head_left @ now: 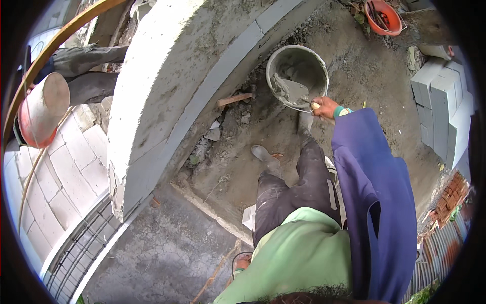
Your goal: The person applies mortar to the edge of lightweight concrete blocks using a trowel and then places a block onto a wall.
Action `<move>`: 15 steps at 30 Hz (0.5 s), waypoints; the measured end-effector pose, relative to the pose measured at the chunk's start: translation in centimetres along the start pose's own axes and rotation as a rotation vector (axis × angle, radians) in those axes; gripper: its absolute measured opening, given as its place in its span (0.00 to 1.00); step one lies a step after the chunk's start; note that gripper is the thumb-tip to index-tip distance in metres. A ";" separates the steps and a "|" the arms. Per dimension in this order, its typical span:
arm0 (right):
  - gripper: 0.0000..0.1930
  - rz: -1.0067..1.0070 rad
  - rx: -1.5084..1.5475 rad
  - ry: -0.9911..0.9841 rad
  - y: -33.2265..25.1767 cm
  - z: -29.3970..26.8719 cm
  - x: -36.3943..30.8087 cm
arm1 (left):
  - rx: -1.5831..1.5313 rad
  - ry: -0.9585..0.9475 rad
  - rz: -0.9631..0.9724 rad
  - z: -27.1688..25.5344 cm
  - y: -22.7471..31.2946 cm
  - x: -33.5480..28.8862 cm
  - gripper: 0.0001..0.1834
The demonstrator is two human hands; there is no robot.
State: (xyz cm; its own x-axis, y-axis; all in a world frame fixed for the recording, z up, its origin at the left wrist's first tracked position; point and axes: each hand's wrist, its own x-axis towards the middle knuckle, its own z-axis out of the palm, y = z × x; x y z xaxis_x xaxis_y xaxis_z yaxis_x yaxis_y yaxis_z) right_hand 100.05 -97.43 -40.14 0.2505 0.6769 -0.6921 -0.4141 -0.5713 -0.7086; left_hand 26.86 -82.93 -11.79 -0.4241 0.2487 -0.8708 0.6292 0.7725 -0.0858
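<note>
the right hand (325,107), in an orange glove at the end of a blue sleeve (377,192), is clenched around the pale handle of a trowel (291,91), whose blade lies inside a grey bucket (297,76) and carries a lump of wet mortar. the bucket stands on the dirt floor (349,66) just ahead of the person's boots (266,157), close to the foot of the curved wall (167,91). the left hand is out of sight; only a green sleeve (298,253) shows at the lower edge, so its grip cannot be told.

the step in hand looks like loading the trowel: the blade sits low against the bucket's inner side, with mortar heaped on it. lifting it out probably calls for a level blade and a steady wrist, since the mix looks soft and heavy and could slide off.

the wall is a thick arc of rough cement render, grey and mottled, with a smoother band of pale blocks along its inner edge. the bucket is round, its rim and sides crusted with dried grey paste. the ground is packed sandy earth strewn with rubble, a broken brick piece (235,99) and scraps. to the right is a stack of light grey blocks (445,106), square-edged and clean. an orange basin (383,17) holding tools sits at the top. at the far left another person in grey trousers (86,76) stands beside an orange bucket (43,111).
</note>
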 end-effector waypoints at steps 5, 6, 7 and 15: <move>0.12 -0.015 -0.060 0.008 -16.0 4.5 -11.6 | -0.075 -0.107 0.169 -1.3 1.5 6.5 0.26; 0.11 -0.056 -0.093 0.013 -19.4 5.6 -14.1 | -0.038 -0.133 0.285 -1.9 3.3 8.7 0.26; 0.11 -0.100 -0.134 -0.011 -22.3 6.7 -15.7 | 0.040 -0.129 0.455 -1.8 4.5 10.6 0.28; 0.10 -0.358 -0.660 -0.016 -43.2 21.0 -17.5 | -0.320 -0.337 0.475 -2.3 12.5 13.7 0.34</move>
State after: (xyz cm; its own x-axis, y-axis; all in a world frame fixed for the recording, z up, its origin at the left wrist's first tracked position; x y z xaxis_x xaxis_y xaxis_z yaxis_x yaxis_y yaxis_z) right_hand 95.16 -74.84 5.40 0.2569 0.8773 -0.4055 0.3021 -0.4714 -0.8285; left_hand 27.36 -68.51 -23.69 0.1112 0.4490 -0.8866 0.4513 0.7720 0.4475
